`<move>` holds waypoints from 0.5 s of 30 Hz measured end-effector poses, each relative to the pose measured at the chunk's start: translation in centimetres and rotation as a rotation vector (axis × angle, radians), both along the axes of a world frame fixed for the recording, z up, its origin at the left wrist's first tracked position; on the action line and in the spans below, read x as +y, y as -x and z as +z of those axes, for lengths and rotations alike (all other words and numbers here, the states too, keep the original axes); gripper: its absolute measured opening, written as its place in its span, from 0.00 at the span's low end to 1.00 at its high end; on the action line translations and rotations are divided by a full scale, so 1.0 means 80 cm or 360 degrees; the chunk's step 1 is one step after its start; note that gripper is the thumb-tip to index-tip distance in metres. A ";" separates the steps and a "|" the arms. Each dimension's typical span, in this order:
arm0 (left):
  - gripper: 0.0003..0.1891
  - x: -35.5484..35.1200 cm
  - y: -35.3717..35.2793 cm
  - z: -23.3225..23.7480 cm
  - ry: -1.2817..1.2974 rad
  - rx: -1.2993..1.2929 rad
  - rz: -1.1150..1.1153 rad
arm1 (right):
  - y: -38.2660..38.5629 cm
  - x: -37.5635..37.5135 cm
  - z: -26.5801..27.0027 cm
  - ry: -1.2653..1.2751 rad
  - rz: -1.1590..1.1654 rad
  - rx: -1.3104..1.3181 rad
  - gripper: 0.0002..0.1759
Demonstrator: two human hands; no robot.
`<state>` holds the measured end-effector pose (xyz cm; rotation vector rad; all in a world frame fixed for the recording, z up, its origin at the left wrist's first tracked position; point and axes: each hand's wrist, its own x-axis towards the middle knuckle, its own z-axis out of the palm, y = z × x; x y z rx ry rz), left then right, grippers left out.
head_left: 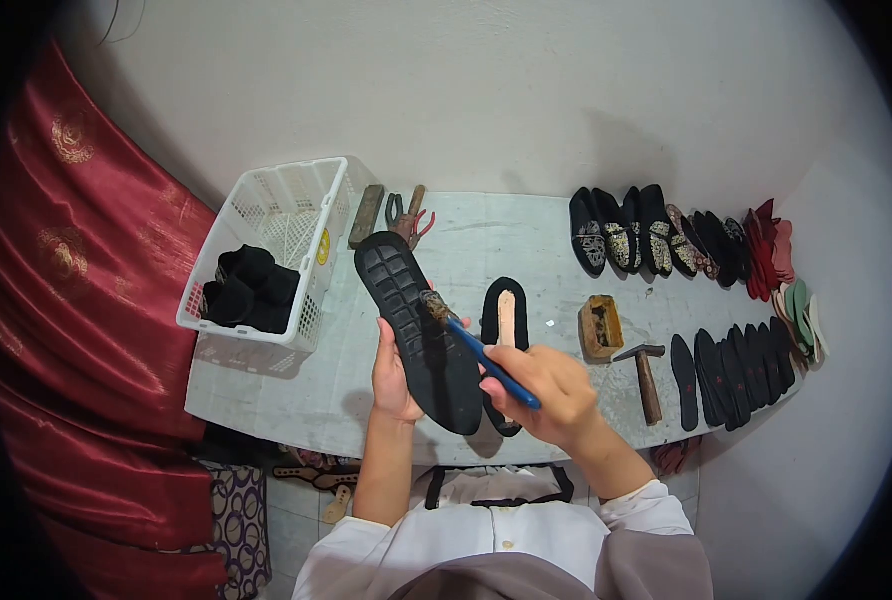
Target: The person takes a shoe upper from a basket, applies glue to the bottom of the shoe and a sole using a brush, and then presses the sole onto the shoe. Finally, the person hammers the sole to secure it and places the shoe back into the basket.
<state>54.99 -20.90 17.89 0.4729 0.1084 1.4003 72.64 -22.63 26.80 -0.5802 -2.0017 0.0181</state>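
My left hand (394, 380) is closed on a black shoe sole (394, 272), gripping it from beneath and along its left edge. The sole is tilted up, its inner face with a grid of recesses toward me. In my right hand (546, 393) is a blue-handled brush (496, 362), its dark, caked bristles touching the sole near its middle. Behind my right hand lies a black shoe piece (491, 300) with a tan strip (507, 310) along its centre, partly hidden. To the right stands a small tan box (601, 328) with dark residue inside.
A hammer (647, 385) lies beside several black soles (711, 375). Finished-looking shoes (621, 230) line the back right, near red and green pieces (764, 250). At left stands a white plastic basket (256, 335) holding black items (251, 290); pliers (411, 220) and a block (366, 215) lie beside it.
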 end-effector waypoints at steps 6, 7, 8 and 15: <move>0.34 0.002 0.010 -0.009 0.0062 0.0041 0.0013 | -0.013 -0.022 -0.011 0.0219 -0.0008 -0.0266 0.10; 0.34 0.001 0.010 -0.011 0.0080 0.0025 0.0009 | -0.012 -0.020 -0.010 0.0191 0.0017 -0.0175 0.09; 0.33 0.001 0.010 -0.011 0.0008 0.0050 -0.0025 | -0.013 -0.018 -0.009 0.0164 0.0039 -0.0083 0.09; 0.32 0.003 0.008 -0.003 0.0031 0.0154 0.0128 | -0.008 -0.011 -0.016 0.0100 -0.0037 -0.0105 0.15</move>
